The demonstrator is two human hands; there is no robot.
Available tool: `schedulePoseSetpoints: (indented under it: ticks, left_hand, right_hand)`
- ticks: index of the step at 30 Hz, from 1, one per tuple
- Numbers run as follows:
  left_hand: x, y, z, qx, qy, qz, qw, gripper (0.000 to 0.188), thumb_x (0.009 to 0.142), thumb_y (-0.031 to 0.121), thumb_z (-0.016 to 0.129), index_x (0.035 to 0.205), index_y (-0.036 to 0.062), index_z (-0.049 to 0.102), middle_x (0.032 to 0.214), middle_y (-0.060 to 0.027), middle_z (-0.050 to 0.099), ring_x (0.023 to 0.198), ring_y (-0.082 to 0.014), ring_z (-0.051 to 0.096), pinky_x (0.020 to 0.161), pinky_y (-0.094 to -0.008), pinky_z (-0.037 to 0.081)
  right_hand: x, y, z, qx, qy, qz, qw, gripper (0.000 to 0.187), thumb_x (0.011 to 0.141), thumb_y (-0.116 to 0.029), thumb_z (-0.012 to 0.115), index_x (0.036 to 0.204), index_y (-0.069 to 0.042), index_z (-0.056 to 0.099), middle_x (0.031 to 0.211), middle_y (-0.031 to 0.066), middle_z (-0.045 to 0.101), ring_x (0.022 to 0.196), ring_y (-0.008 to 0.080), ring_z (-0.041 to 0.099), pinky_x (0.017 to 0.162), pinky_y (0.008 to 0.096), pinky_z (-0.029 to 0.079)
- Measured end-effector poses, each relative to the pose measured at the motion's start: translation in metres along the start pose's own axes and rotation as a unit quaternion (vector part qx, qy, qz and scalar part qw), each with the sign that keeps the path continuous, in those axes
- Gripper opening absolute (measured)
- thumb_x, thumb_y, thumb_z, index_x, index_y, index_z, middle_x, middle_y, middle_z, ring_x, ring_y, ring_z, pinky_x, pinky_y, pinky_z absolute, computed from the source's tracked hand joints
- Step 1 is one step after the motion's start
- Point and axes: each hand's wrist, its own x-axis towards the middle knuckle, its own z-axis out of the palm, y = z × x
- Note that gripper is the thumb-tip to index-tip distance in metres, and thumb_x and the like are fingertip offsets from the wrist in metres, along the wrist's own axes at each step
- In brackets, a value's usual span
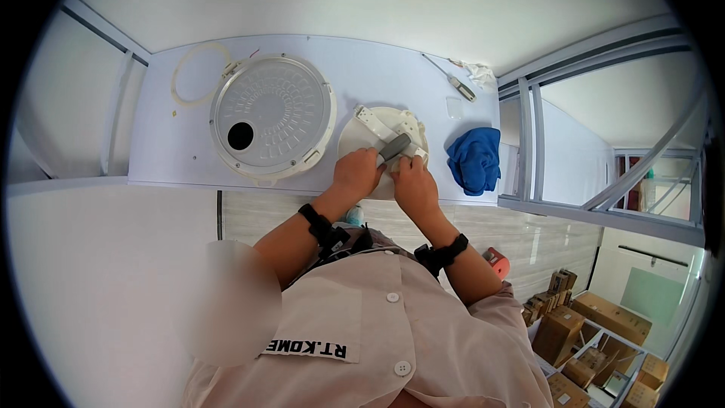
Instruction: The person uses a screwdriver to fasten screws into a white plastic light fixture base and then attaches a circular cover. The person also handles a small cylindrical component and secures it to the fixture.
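Near the front edge of the table lies a round white plastic part point(365, 134) with raised white brackets. A grey, rounded handle-like piece point(396, 146) slants across it; I cannot make out its exact kind. My left hand point(359, 171) is closed at the lower end of that grey piece, its fingertips partly hidden. On the right side, my right hand point(414, 183) pinches the white part close to the grey piece's upper end. Both hands cover the white part's near side.
Left of my hands sits a large round white lid-like unit point(302, 94) with a black hole. A pale ring point(175, 79) lies behind it. To the right are a blue cloth point(474, 160), a screwdriver point(461, 88) and crumpled white material point(481, 74). Cardboard boxes point(559, 332) stand at lower right.
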Motion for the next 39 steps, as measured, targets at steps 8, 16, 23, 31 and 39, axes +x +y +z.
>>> schedulePoseSetpoints:
  ticks: [8,16,23,31,39]
  left_hand:
    - [0.001,0.000,0.002,0.000,0.011,0.002,1.000,0.030,0.096,0.033,0.074,0.103,0.0040,0.070,0.101,-0.0164,0.073,0.096,-0.0383,0.073,0.082,-0.0493,0.060]
    - [0.000,-0.005,0.009,-0.003,0.052,0.020,0.998,0.030,0.094,0.033,0.073,0.099,0.0038,0.068,0.096,-0.0182,0.073,0.090,-0.0407,0.072,0.077,-0.0513,0.058]
    - [-0.001,-0.004,0.010,-0.008,0.050,0.026,0.998,0.032,0.095,0.035,0.072,0.098,0.0040,0.067,0.095,-0.0181,0.072,0.090,-0.0413,0.071,0.077,-0.0524,0.057]
    - [0.001,-0.004,0.004,0.009,0.040,0.032,0.999,0.035,0.094,0.039,0.071,0.096,0.0044,0.068,0.095,-0.0177,0.072,0.090,-0.0420,0.070,0.077,-0.0531,0.056]
    - [0.004,0.004,-0.011,-0.005,0.010,0.012,1.000,0.036,0.094,0.040,0.072,0.095,0.0042,0.072,0.095,-0.0203,0.074,0.091,-0.0420,0.071,0.079,-0.0517,0.057]
  right_hand:
    - [0.004,0.001,-0.001,-0.023,-0.002,-0.009,1.000,0.029,0.094,-0.024,0.072,0.104,0.000,0.060,0.098,0.0208,0.063,0.078,0.0391,0.072,0.066,0.0464,0.060]
    - [0.010,-0.002,0.008,-0.044,0.013,0.059,0.997,0.034,0.095,-0.035,0.071,0.100,-0.003,0.060,0.079,0.0166,0.070,0.067,0.0360,0.073,0.057,0.0455,0.059]
    - [0.008,-0.002,0.005,0.009,0.023,0.070,0.997,0.036,0.095,-0.035,0.070,0.106,-0.004,0.056,0.083,0.0195,0.071,0.071,0.0404,0.072,0.059,0.0493,0.058]
    - [0.005,0.005,-0.007,0.093,-0.020,0.089,0.991,0.044,0.098,-0.041,0.068,0.118,-0.003,0.057,0.099,0.0247,0.072,0.086,0.0445,0.072,0.071,0.0532,0.058]
    - [0.005,0.028,-0.034,0.218,-0.026,0.106,0.970,0.035,0.095,-0.033,0.073,0.109,-0.002,0.067,0.101,0.0213,0.073,0.092,0.0381,0.072,0.076,0.0456,0.058]
